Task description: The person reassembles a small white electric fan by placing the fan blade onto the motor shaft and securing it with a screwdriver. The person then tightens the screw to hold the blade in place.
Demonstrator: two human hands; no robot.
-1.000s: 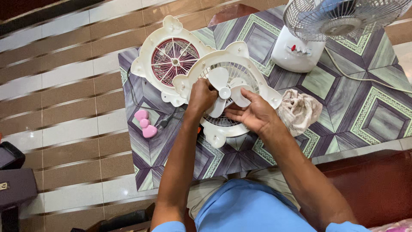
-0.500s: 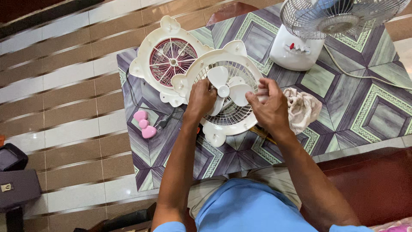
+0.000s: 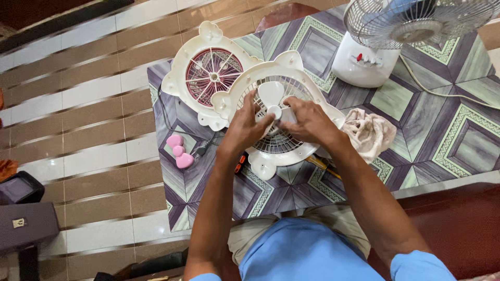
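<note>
A cream fan housing [image 3: 291, 151] with rounded ears lies on the patterned table [image 3: 432, 140], its white blade [image 3: 272, 95] facing up. My left hand [image 3: 244, 127] grips the blade's left lobe. My right hand [image 3: 307, 120] covers the right lobe, fingers closed at the hub. The fan's front cover [image 3: 179, 73], cream with a dark red grille, lies just behind to the left, partly under the housing.
A white desk fan [image 3: 367, 62] with a wire cage stands at the back right, its cord trailing right. A crumpled rag [image 3: 369, 132] lies right of my hands. A pink bow [image 3: 178, 151] and a black plug sit left. Screwdriver handles peek from under the housing.
My right hand lifted off the housing, then came down onto the blade's right lobe and hub. My left hand stayed on the blade.
</note>
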